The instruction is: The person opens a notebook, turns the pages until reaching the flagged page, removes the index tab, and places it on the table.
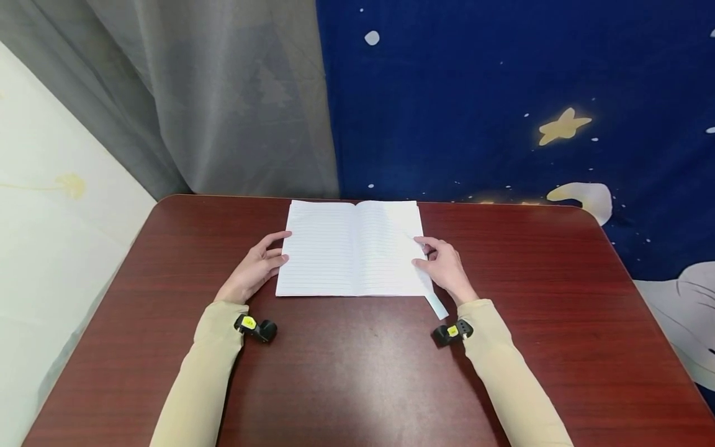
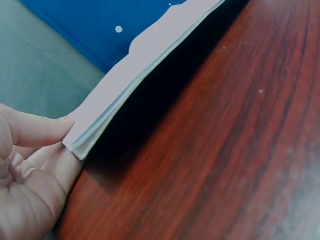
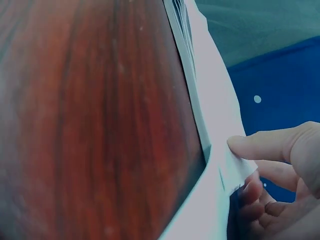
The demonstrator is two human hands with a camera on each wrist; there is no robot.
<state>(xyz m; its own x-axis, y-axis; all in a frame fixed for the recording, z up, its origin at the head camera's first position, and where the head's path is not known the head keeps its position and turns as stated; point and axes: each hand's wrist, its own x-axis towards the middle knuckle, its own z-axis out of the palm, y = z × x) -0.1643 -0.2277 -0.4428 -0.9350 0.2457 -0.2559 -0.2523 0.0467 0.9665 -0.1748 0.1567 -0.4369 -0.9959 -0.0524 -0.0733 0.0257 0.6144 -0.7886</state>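
An open notebook (image 1: 324,248) with white lined pages lies at the far side of the table. My left hand (image 1: 254,270) holds its left edge, thumb on the page and fingers beneath. In the left wrist view, that side of the notebook (image 2: 120,85) is lifted off the tabletop, with a dark gap under it. At the right edge my right hand (image 1: 444,267) pinches the pages between thumb and fingers, as the right wrist view of the hand (image 3: 280,175) also shows. A pale bluish strip (image 1: 437,306) sticks out from the notebook's lower right corner; what it belongs to is unclear.
The reddish-brown wooden table (image 1: 357,372) spreads around the notebook. Behind its far edge hang a grey curtain (image 1: 234,112) and a blue cloth (image 1: 447,112) with stars. A pale patterned surface (image 1: 50,217) borders the left side. Small black cameras sit on both wrists.
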